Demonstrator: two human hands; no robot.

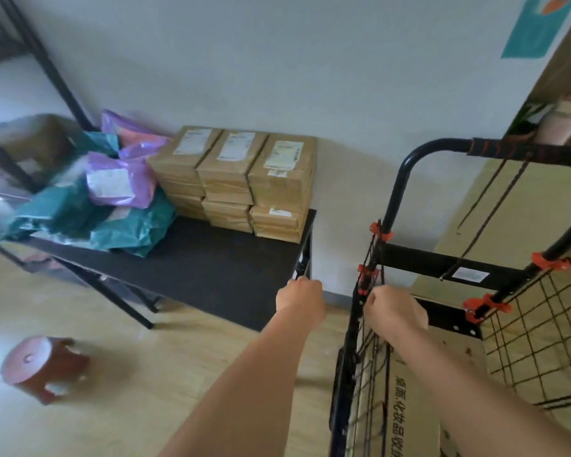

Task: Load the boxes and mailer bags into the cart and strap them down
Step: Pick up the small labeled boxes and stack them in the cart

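I see both bare arms reaching forward. The left hand is fisted at the near corner of the black counter, pinching a small black clip. The right hand is curled round a black cord at the cart's left corner post, just below two orange clips. A printed cardboard sheet lines the cart's floor, and wire mesh forms its right side. On the counter, labelled cardboard boxes stand in three stacks against the wall, with purple and teal mailer bags heaped beside them. A red stool sits on the wooden floor.
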